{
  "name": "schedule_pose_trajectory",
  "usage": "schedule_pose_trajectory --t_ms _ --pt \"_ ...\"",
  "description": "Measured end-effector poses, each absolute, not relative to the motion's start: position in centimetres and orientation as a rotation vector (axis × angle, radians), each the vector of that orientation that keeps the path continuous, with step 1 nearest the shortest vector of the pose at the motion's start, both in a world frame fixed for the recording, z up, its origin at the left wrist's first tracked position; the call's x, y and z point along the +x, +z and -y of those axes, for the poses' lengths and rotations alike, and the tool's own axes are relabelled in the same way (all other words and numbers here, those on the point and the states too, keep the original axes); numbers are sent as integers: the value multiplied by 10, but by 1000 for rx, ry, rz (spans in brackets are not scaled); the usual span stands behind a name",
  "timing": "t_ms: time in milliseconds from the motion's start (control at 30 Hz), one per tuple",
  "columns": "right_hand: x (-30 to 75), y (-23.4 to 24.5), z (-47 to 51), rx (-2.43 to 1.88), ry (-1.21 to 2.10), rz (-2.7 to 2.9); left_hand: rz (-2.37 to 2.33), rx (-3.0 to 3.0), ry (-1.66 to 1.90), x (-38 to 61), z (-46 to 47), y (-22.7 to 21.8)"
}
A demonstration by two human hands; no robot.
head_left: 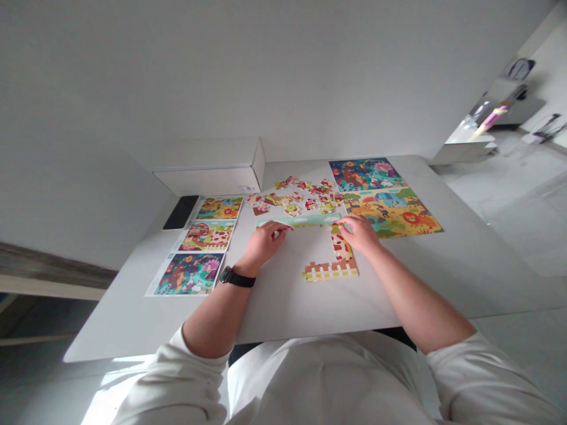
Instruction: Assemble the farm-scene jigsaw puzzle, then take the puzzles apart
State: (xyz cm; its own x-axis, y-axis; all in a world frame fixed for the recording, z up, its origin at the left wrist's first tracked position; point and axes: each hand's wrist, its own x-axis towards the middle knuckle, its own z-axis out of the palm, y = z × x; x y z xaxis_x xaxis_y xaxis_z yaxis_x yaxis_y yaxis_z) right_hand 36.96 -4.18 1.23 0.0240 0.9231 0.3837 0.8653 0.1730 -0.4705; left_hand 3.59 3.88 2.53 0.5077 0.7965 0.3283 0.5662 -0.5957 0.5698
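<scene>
A partly joined jigsaw puzzle lies on the table, with a pale sky strip (310, 219) along its top, a cow-patterned right side (342, 248) and a white-fence bottom strip (330, 271). My left hand (264, 241), with a black watch on its wrist, rests at the left part of the sky strip, its fingers curled and closed on the strip's lower edge. At the top right corner, my right hand (359, 233) pinches a puzzle piece where strip and side meet. The fingertips partly cover the pieces there. Loose puzzle pieces (292, 198) are scattered just beyond the strip.
Left of the puzzle lies a sheet with three small pictures (206, 236), near a black phone (181, 212). A white box (212, 168) stands against the wall. Two larger printed pictures (390, 206) lie at the right back of the white table (274, 307).
</scene>
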Motion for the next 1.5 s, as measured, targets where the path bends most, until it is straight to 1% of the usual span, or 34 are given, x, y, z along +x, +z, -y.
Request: schedule_pose_trajectory --t_ms 300,633,800,900,967,1233,1500 --pt "373 6 38 -1730 70 1813 -1266 2374 866 38 -53 25" --pt "375 8 32 -1753 49 1796 -1371 2488 682 94 -114 50" --pt "372 8 31 -1749 59 1769 -1392 2600 436 134 -129 51" --pt "373 5 30 -1748 62 1745 -1476 2593 243 149 -132 52" --pt "373 4 29 -1746 65 1733 -1509 2577 183 155 -135 52" --pt "368 -1 24 -1726 30 1716 -1407 2573 178 160 -148 49" --pt "369 0 24 -1671 29 1726 -1393 2424 328 163 -152 51"
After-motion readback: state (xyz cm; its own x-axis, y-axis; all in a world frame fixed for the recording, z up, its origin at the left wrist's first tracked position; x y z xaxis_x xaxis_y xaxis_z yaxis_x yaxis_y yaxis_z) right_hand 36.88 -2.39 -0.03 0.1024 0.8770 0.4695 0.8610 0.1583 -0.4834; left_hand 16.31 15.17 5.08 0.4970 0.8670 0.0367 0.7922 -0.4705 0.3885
